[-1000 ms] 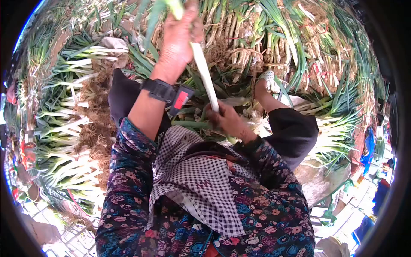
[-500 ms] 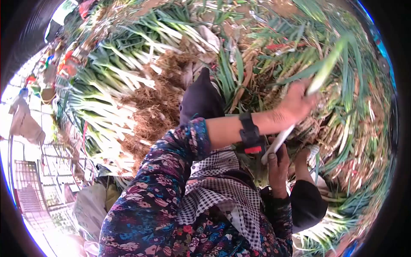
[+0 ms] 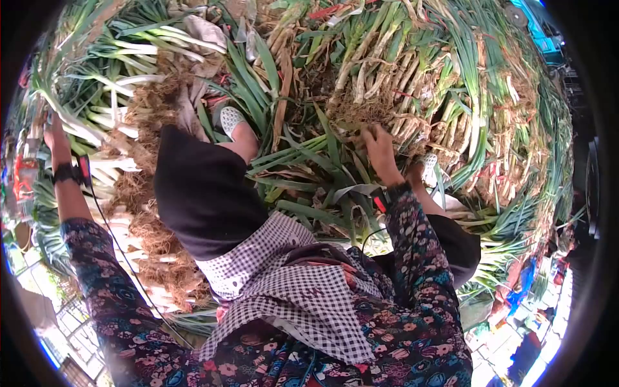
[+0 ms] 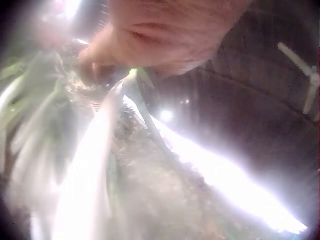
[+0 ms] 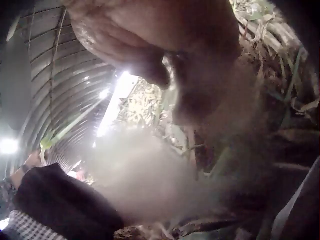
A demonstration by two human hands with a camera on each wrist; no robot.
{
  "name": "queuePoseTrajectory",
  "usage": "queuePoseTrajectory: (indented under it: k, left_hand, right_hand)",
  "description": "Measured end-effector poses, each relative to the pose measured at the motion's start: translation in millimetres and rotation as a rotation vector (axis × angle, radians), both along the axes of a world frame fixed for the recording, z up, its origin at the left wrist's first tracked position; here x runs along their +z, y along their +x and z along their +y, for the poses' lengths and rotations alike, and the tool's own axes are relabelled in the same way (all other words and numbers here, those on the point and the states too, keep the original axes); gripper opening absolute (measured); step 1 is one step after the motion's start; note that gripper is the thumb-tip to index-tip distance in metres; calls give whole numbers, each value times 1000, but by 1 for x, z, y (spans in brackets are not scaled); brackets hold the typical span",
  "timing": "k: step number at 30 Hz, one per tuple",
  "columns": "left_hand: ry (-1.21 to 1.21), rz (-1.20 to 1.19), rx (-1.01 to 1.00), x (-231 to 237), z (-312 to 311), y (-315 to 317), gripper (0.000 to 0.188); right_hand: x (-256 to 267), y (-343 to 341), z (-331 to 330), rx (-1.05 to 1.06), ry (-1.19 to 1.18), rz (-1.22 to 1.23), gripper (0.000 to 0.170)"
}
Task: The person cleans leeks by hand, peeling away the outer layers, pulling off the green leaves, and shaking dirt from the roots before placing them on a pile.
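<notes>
At the far left of the head view, my left hand (image 3: 57, 138) reaches out over a row of leeks and grips a leek (image 4: 85, 175). Its white shaft runs down from the fingers in the left wrist view, where a bit of green shows at the grip. My right hand (image 3: 382, 155) is lowered in front of me, fingers bent, over loose green leaves (image 3: 303, 155) and beside the roots of a leek pile (image 3: 412, 77). A pale blur lies below the fingers in the right wrist view; I cannot tell whether they pinch anything.
Laid-out leeks (image 3: 103, 116) line the left side, with brown roots (image 3: 155, 226) toward me. My knees and two patterned shoes (image 3: 232, 121) flank the leaf litter. More leeks (image 3: 490, 258) lie by the right knee. A cable (image 3: 119, 245) runs along the left arm.
Both hands were on one leek in front of me. The left hand has since swung far left with the leek, and the right hand has let go and moved forward over the leaves.
</notes>
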State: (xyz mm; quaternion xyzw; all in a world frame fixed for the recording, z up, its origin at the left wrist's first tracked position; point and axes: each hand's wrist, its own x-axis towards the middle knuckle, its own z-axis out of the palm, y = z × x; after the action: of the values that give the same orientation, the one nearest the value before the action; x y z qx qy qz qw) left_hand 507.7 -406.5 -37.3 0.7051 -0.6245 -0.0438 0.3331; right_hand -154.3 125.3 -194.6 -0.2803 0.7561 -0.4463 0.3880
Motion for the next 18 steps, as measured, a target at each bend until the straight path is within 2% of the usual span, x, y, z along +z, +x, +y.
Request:
queuePoseTrajectory:
  k: [1,2,4,5,6,7,8,9,11,12,14,15,17,18]
  left_hand:
    - [105,-10,76,-31,-4,26,56]
    - [310,-146,205,-65,-17,50,53]
    - [201,807,226,-98,46,-21,32]
    - [261,829,157,-109,63,-46,32]
    - [321,849,87,-121,80,-72,33]
    - [395,877,-194,-148,74,-70,32]
    - [420,1054,-279,-134,102,-113,33]
    - [480,1029,-263,-117,119,-154,33]
    - [523,969,-372,-92,137,-208,34]
    - [550,966,-399,-76,141,-230,35]
    - [575,965,-426,-44,149,-267,36]
    - [612,906,-511,-26,155,-285,37]
    - [645,838,-606,8,172,-320,39]
    - [685,806,-726,25,184,-337,40]
  right_hand:
    - [-9,-11,-8,-11,-15,154,21]
    - [-7,-17,-20,-12,-1,154,21]
    - [6,-25,-49,-36,-16,489,21]
    - [3,-30,-64,-31,-5,491,21]
    - [-3,-33,-80,-16,-54,686,23]
    - [-7,-36,-93,-1,-108,881,26]
    - [-15,-34,-103,4,-104,883,26]
    - [-25,-32,-113,34,154,968,29]
    - [-43,-39,-119,60,416,1044,32]
    - [-52,-46,-121,106,495,889,35]
    - [-49,-59,-115,41,533,673,38]
    - [-47,-65,-112,3,554,572,40]
    - [-41,-83,-84,-178,176,-131,37]
    - [-20,-75,-69,-198,102,24,32]
